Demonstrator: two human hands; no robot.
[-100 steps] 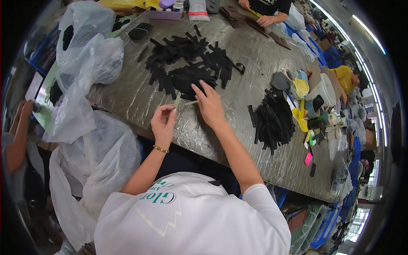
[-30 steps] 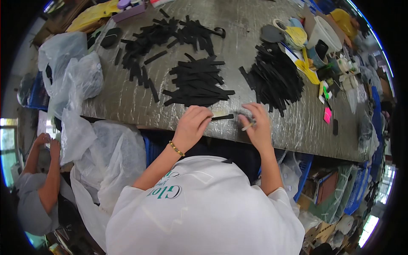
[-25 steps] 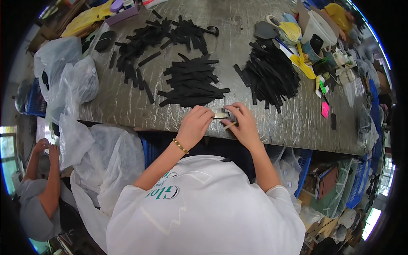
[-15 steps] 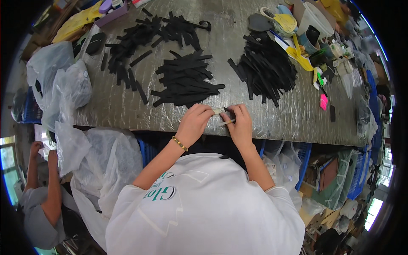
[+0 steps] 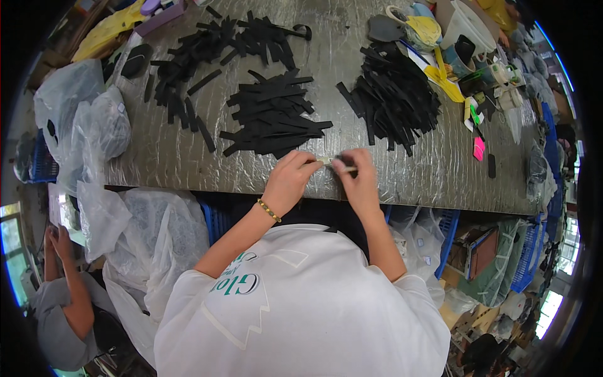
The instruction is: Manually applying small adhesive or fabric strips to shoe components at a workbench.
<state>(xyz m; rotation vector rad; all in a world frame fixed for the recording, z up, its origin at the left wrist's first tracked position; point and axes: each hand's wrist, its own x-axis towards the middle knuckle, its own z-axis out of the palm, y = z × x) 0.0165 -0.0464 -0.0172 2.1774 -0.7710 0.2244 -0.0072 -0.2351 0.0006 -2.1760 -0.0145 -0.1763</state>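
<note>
My left hand is closed at the table's near edge, thumb and fingers pinching a small pale flat piece. Just to its right, my right hand is also closed, its fingers slightly blurred, around a thin pale stick-like tool with one end poking out. The fingertips of both hands almost meet over the pale piece. Directly beyond them lies a pile of black fabric strips. A second heap of black strips lies further right, and a looser spread of black strips at the far left.
The table has a shiny plastic-like cover. At its right stand a white bucket, yellow scissors-like pieces and a pink tag. Clear plastic bags hang at the left near edge. Another person works at lower left.
My right hand has turned and shifted slightly right, its fingers now blurred over the pale piece. My left hand has stayed nearly in place. The other person's hands have moved lower.
</note>
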